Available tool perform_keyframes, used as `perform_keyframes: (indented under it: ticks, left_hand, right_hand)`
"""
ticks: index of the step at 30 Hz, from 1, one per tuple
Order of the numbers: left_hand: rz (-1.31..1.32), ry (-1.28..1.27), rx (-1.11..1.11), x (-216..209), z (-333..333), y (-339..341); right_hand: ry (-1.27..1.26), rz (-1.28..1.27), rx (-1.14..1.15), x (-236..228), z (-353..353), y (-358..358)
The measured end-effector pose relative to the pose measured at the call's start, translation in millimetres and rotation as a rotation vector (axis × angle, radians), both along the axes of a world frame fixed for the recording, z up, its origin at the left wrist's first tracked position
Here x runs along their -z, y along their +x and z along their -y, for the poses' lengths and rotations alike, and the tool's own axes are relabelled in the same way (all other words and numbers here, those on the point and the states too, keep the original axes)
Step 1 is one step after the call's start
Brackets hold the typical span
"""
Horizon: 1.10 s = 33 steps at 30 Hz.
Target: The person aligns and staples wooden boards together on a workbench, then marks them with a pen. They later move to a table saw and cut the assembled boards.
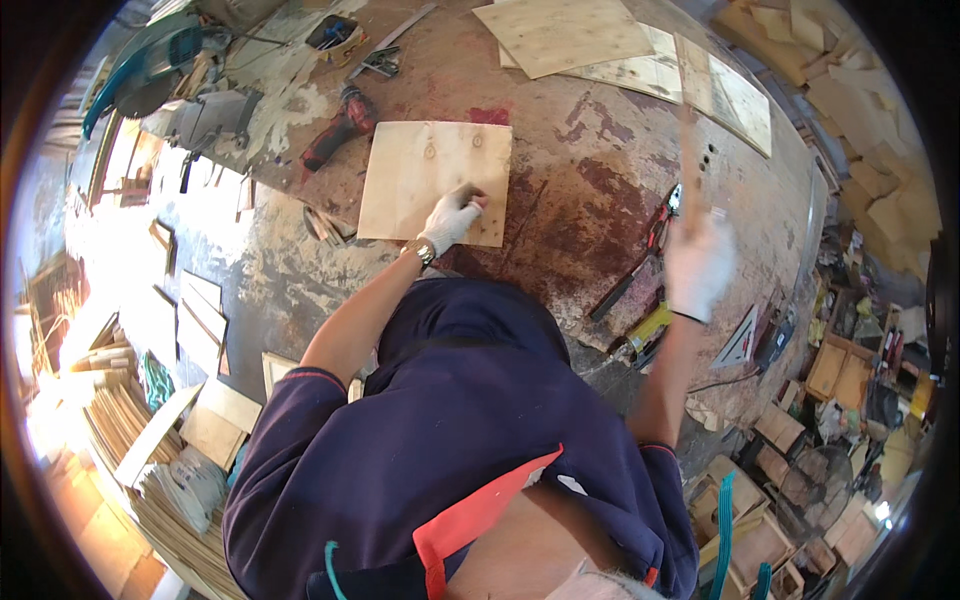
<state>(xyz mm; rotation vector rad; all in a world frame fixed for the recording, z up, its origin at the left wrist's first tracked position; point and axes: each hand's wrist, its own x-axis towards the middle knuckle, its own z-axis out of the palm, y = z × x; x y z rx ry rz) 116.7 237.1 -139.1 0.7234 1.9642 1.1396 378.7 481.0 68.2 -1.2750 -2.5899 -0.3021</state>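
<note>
The left hand (450, 220), its grip unclear, curls over upper-centre plywood (405, 175); the right hand (700, 266), right of frame, clenches a blurred stick (689, 165).

Worktop (600, 145) at 12 o'clock: stained, paint worn. Floor (265, 285) toward 9 o'clock: patchy grey, partly whitened by strong light (130, 265). Piled brown sheets (870, 130) at 2 o'clock.

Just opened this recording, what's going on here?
Someone in a dark shirt stands at a worn workbench. Their white-gloved left hand is over a roughly square plywood panel; whether it pinches something small is unclear. The gloved right hand, blurred, has what looks like a thin wooden strip in its grip. A cordless drill lies left of the panel.
</note>
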Motion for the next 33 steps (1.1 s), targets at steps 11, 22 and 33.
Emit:
perform_keyframes:
  ticks: [11, 22, 33]
  left_hand:
    - [0.728, 0.098, -0.149, -25.7, 10.0, 16.2]
    - [0.646, 0.461, -0.633, -54.4, -16.7, -23.1]
    - [-1.105, 0.205, 0.597, -172.7, -32.1, 75.6]
  right_hand:
    - [-0.593, 0.107, -0.123, 96.2, 155.3, -125.3]
    - [-0.593, 0.076, -0.494, 90.0, 129.4, -49.5]
    - [-0.557, 0.191, -0.61, -30.7, 53.0, 27.2]
